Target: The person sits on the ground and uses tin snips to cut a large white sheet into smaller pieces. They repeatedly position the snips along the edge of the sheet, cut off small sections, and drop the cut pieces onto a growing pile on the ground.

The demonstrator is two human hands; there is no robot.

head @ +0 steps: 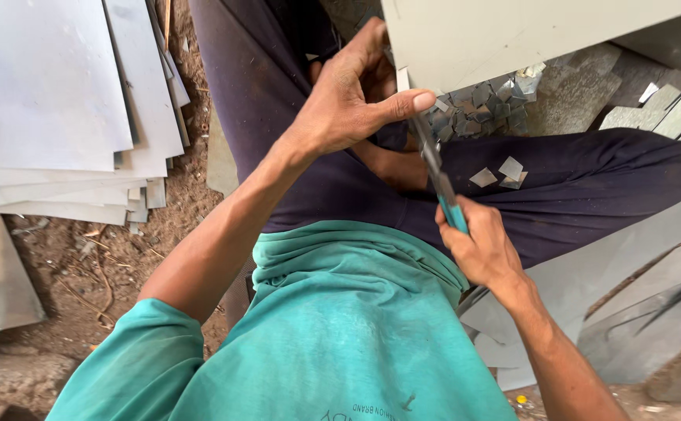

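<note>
My left hand (352, 97) grips the lower left edge of a large pale metal sheet (496, 31) held up in front of me, thumb pressed along the edge. My right hand (481, 245) is closed around the blue-handled grips of metal shears (434, 160), whose blades reach up to the sheet's edge beside my left thumb. Small square offcuts (481, 105) lie in a heap on the ground under the sheet. A few more offcuts (500, 173) rest on my dark trouser leg (590, 179).
A stack of large grey metal sheets (52, 101) lies at the left on the dirt ground (83, 265). More cut sheet pieces (652, 312) lie at the right and lower right. I sit cross-legged in a teal shirt.
</note>
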